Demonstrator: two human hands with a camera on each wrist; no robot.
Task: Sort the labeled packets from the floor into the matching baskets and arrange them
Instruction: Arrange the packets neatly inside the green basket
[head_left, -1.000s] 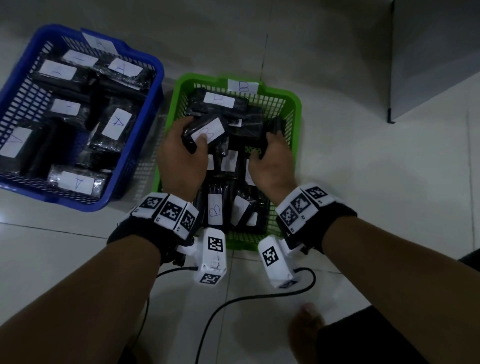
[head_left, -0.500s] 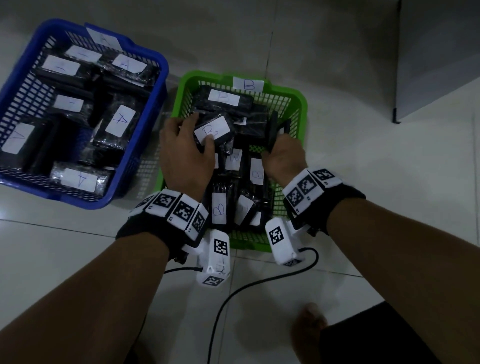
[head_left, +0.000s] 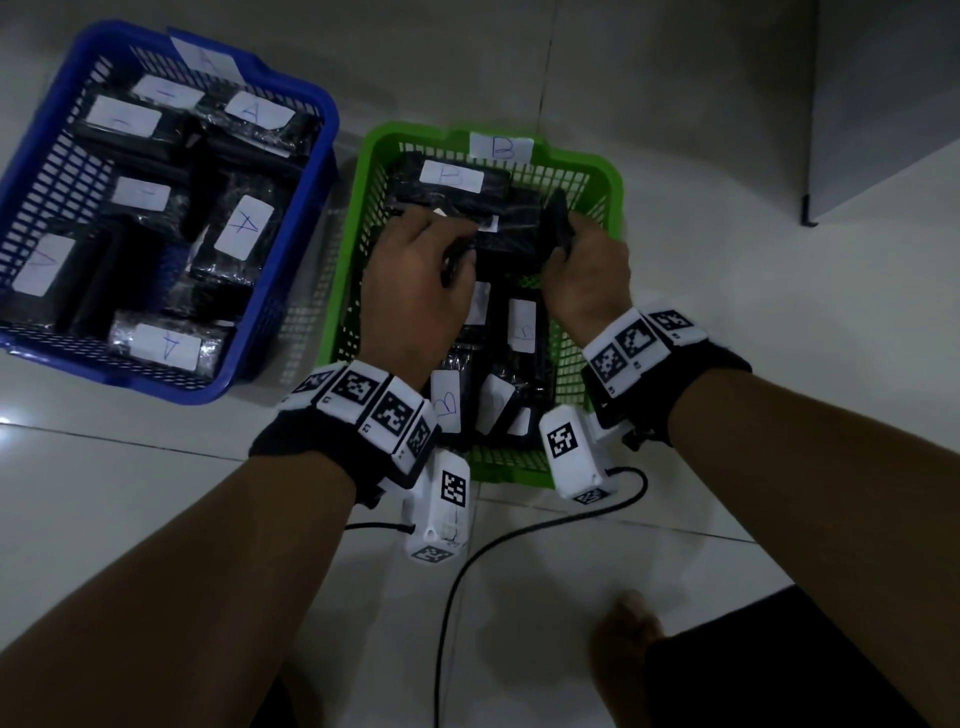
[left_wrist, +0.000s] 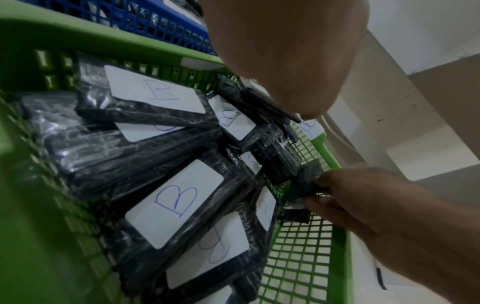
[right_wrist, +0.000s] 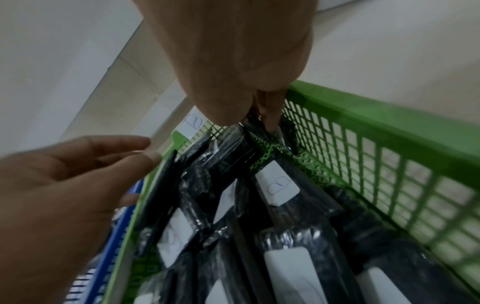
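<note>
A green basket tagged B holds several black packets with white B labels. To its left stands a blue basket tagged A, filled with A packets. Both hands are inside the green basket. My left hand holds a black packet turned on edge, fingers on one side and thumb on the other; its label is hidden. My right hand pinches another black packet that stands upright near the basket's far right wall.
The baskets sit on pale floor tiles. A black cable curls across the floor below my wrists. A grey cabinet stands at the top right. A bare foot shows near the bottom.
My left hand has carried its B packet farther into the green basket and turned it on edge, so the label no longer shows. My right hand has shifted slightly with its upright packet.
</note>
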